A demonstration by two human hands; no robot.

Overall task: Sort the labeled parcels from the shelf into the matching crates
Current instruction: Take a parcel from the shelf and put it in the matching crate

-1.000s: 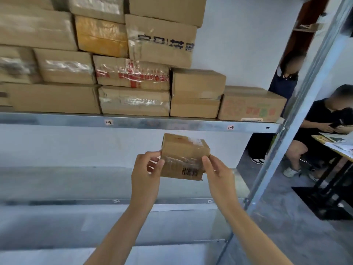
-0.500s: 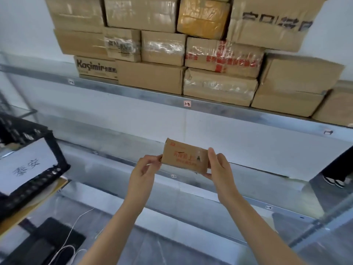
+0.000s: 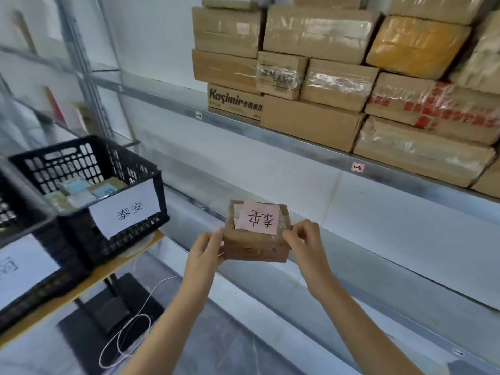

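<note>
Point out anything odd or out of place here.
The pink label on the held parcel faces the camera upside down. A white cord lies in loose loops on the floor.

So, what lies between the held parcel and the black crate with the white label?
Only the left hand, gripping the parcel; past it the gap to the crate is bare, in the head view.

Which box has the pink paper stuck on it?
The small parcel held between the left hand and right hand. Its pink label has handwriting; the stacked boxes on the shelf show no pink paper.
</note>
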